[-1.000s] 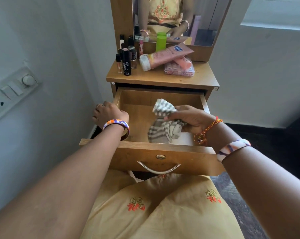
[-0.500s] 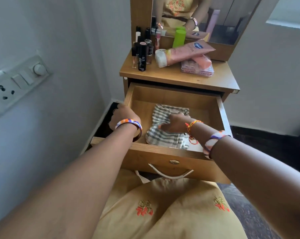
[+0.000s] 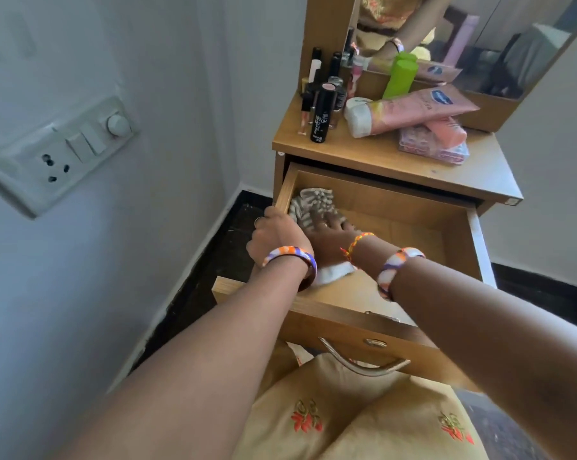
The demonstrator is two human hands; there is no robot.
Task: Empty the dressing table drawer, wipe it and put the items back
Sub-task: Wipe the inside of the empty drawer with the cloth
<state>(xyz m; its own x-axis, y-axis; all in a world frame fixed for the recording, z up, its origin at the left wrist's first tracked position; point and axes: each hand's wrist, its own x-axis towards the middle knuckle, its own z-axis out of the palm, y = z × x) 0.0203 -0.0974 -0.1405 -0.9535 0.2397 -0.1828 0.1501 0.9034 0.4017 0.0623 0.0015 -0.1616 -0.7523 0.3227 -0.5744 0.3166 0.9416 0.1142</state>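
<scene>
The wooden drawer point(image 3: 413, 224) of the dressing table is pulled out and holds only a grey-and-white checked cloth point(image 3: 313, 200). My right hand point(image 3: 330, 232) presses flat on the cloth against the drawer floor at its left side. My left hand point(image 3: 275, 234) grips the drawer's left wall. On the tabletop point(image 3: 463, 171) stand several dark cosmetic bottles point(image 3: 323, 111), a green bottle point(image 3: 400, 76), a pink tube point(image 3: 413, 111) and a pink packet point(image 3: 436, 144).
A mirror point(image 3: 479, 38) rises behind the tabletop. A white wall with a switch and socket panel point(image 3: 61, 154) runs close along the left. Dark floor point(image 3: 214, 260) shows between wall and drawer. My lap in yellow embroidered fabric point(image 3: 363, 419) sits under the drawer handle point(image 3: 363, 363).
My right hand lowered the cloth into the drawer, then slid it from the middle to the left side. My left hand stayed on the left wall. My head turned left.
</scene>
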